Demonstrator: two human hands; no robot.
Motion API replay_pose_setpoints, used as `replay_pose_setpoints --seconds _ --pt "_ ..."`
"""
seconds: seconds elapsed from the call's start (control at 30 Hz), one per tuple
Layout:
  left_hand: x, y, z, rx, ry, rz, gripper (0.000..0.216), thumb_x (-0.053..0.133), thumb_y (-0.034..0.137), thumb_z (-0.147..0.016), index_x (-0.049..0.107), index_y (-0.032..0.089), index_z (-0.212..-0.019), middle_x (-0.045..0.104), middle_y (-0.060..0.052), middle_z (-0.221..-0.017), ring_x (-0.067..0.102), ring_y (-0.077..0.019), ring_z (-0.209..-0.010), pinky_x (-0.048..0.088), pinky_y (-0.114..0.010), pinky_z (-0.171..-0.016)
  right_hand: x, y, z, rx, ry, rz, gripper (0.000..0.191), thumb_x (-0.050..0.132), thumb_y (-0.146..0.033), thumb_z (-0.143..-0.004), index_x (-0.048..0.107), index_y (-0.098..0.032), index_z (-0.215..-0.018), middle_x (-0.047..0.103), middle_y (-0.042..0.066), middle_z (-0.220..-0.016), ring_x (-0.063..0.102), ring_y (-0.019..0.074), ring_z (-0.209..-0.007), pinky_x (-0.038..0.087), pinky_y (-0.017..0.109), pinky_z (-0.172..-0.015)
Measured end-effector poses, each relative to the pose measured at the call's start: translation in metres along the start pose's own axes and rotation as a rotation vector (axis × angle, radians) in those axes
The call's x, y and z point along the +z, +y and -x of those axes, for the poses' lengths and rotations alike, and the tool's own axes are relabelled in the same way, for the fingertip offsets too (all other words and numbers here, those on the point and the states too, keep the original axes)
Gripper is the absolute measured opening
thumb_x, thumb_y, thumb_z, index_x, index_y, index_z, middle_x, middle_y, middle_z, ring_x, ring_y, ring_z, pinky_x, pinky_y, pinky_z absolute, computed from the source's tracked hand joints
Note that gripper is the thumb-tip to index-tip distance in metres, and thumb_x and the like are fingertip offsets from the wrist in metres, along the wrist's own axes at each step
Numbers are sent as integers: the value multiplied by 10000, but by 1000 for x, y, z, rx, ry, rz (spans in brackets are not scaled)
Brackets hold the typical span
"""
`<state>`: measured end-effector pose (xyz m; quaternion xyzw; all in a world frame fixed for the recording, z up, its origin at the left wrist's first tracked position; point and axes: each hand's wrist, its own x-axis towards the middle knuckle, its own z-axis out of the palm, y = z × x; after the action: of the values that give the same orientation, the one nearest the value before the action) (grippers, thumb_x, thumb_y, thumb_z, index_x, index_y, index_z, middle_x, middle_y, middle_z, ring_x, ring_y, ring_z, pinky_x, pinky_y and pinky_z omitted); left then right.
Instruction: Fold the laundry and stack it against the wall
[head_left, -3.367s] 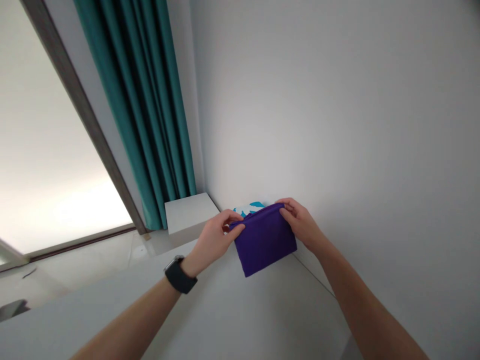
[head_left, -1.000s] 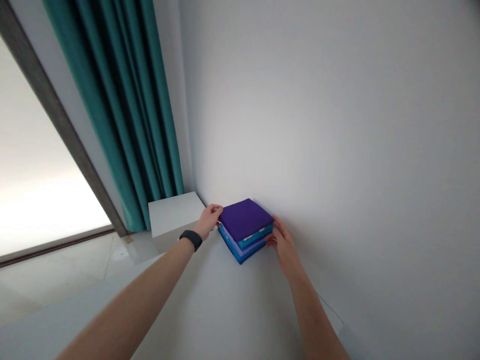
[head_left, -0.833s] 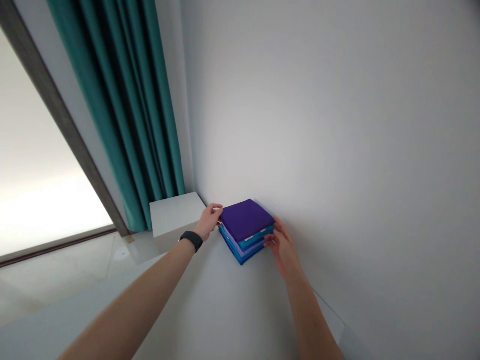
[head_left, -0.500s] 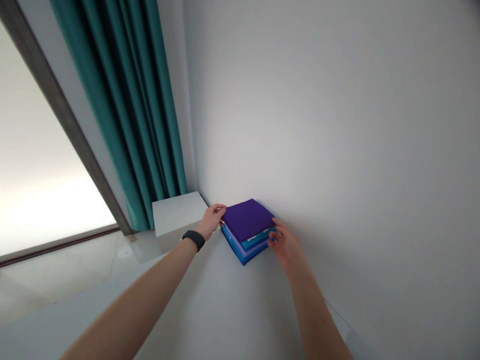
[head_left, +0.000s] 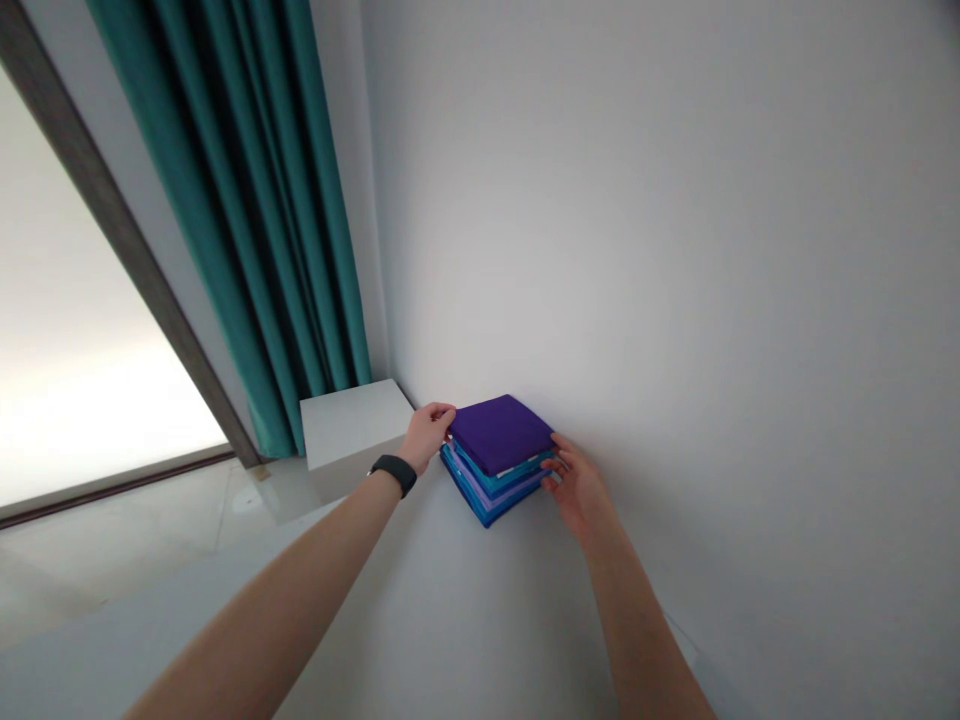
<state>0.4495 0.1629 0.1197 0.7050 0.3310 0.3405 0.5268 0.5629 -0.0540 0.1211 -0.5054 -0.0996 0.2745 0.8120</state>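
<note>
A neat stack of folded cloth lies on a white surface (head_left: 427, 610) against the wall, with one corner toward me. On top is a dark purple folded cloth (head_left: 501, 432); under it show blue folded cloths (head_left: 489, 517) and a lavender folded cloth (head_left: 501, 503). My left hand (head_left: 427, 435), with a black band on its wrist, pinches the left corner of the purple cloth. At the opposite corner, the thumb and fingers of my right hand (head_left: 581, 490) are closed on the purple cloth's edge, other fingers curled beside the blue layers.
A white box-like cabinet (head_left: 356, 425) stands left of the stack, below a teal curtain (head_left: 247, 200). Further left is a bright window or door panel (head_left: 82, 320) with a dark frame, above a tiled floor (head_left: 247, 510). The pale wall (head_left: 637, 250) rises behind.
The purple cloth has shifted slightly up and to the right over the stack, showing more of the layers beneath. Both hands have moved along with it.
</note>
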Motion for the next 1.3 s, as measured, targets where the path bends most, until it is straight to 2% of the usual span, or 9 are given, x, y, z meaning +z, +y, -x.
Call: replay_pose_setpoints --seconds 0.13,0.17,0.3,0.4,0.5,0.63,0.8,1.1,1.3 --pt "-1 21 14 147 78 -190 296 592 260 -804 642 163 -1080 630 -106 -1103 562 -257 -1073 436 -412 -953 -10 2 11 -181 75 224 398 630 -281 -683 629 -253 -1080 610 -21 -871 516 92 -585 367 211 -457" --pt "1 30 21 307 66 -391 341 552 283 -841 612 180 -1161 589 -114 -1214 505 -274 -1176 391 -435 -1011 -12 2 13 -259 74 315 393 600 -280 -713 618 -255 -1105 612 -20 -863 516 97 -597 394 218 -487" --pt "22 55 53 696 -187 -896 423 395 338 -951 491 170 -1327 510 -107 -1384 425 -235 -1301 310 -384 -1099 -6 -5 3 -614 -56 739 325 436 -252 -830 637 -207 -1082 660 43 -920 603 172 -839 503 349 -803" --pt "41 54 68 672 -262 -1036 484 355 355 -965 451 103 -1367 442 -148 -1459 371 -262 -1361 290 -419 -1117 14 -13 -27 -860 -248 1074 402 332 -193 -866 637 -188 -1129 658 99 -1117 583 211 -1065 437 430 -995" --pt "52 43 73 610 -275 -1084 511 324 364 -971 457 68 -1365 441 -166 -1459 375 -273 -1365 294 -434 -1119 38 -15 -64 -970 -500 1305 478 288 -160 -873 586 -137 -1246 600 128 -1269 523 202 -1202 371 405 -1087" --pt "55 34 75 605 -239 -1100 532 315 368 -970 458 43 -1367 453 -172 -1449 379 -275 -1365 278 -434 -1133 52 -3 -107 -838 -647 1515 528 254 -165 -891 481 -83 -1361 480 143 -1423 402 181 -1341 301 374 -1145" --pt "49 30 78 595 -184 -1115 553 315 377 -968 441 36 -1384 422 -176 -1469 338 -275 -1390 253 -434 -1150 44 19 -131 -753 -697 1585 534 255 -224 -911 448 -70 -1384 448 157 -1445 394 206 -1354 315 407 -1136" --pt "39 24 74 558 -132 -1095 550 263 375 -981 446 44 -1380 426 -169 -1469 319 -261 -1401 224 -430 -1163 50 19 -129 -732 -780 1662 573 221 -349 -963 430 -43 -1401 383 171 -1484 312 225 -1399 229 402 -1168" --pt "9 -3 69 488 -98 -960 545 212 342 -994 324 62 -1447 300 -153 -1540 214 -236 -1443 240 -436 -1162 46 20 -116 -692 -786 1677 618 199 -462 -977 385 -102 -1444 329 142 -1519 265 239 -1419 221 448 -1159"
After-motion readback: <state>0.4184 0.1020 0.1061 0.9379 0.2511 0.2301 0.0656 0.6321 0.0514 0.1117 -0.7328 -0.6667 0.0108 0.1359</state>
